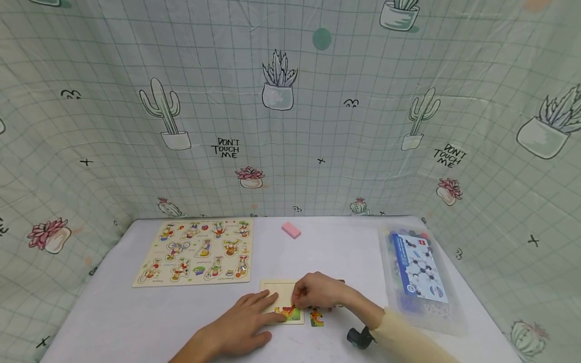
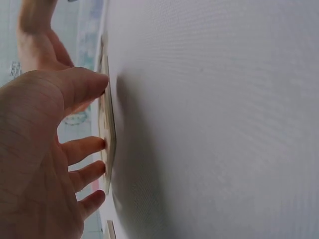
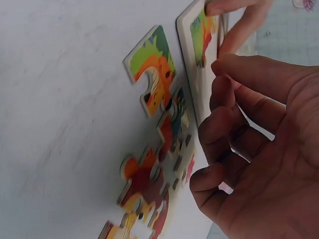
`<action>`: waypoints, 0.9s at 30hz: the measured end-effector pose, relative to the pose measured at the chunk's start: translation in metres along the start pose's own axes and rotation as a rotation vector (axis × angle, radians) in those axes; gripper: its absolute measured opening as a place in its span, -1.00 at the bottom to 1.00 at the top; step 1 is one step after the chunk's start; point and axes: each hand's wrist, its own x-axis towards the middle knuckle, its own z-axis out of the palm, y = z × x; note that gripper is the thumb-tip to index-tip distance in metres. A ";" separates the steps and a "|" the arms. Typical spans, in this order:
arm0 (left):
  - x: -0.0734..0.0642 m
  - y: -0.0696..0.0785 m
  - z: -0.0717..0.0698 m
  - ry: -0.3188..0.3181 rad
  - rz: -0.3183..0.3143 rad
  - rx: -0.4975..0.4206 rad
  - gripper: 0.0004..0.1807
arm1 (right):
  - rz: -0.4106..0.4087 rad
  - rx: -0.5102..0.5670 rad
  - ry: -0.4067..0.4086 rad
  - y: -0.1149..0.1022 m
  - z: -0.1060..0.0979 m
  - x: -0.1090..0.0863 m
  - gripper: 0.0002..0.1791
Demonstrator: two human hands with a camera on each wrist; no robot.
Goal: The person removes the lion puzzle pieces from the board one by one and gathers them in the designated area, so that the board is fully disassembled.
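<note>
A small wooden puzzle tray (image 1: pixel 283 289) lies near the table's front, with a strip of colourful puzzle (image 1: pixel 292 313) along its near edge. My left hand (image 1: pixel 245 320) rests spread on the tray's left side, its fingers straight or slightly bent. Over the tray's right part, my right hand (image 1: pixel 320 291) pinches at a puzzle piece, its thumb and index finger close together; the fingers mostly hide it. A loose fox-patterned piece (image 3: pixel 154 69) lies just right of the tray. Several more loose pieces (image 3: pixel 144 181) are beside it, partly under the right hand in the head view.
A larger wooden picture board (image 1: pixel 192 254) lies at the back left. Toward the back middle sits a pink block (image 1: pixel 291 230). On the right is a clear plastic box (image 1: pixel 424 272) with a molecule label. A black device (image 1: pixel 359 338) is by the right wrist. Patterned curtain (image 1: pixel 290 126) surrounds the table.
</note>
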 end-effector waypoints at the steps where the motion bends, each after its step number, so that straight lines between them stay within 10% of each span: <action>1: 0.001 0.001 0.000 -0.003 0.002 0.003 -0.55 | -0.008 0.000 -0.004 -0.002 0.001 0.001 -0.93; 27: 0.007 0.005 0.009 -0.073 0.018 -0.037 -0.47 | -0.120 -0.093 -0.063 -0.017 0.013 0.015 -0.74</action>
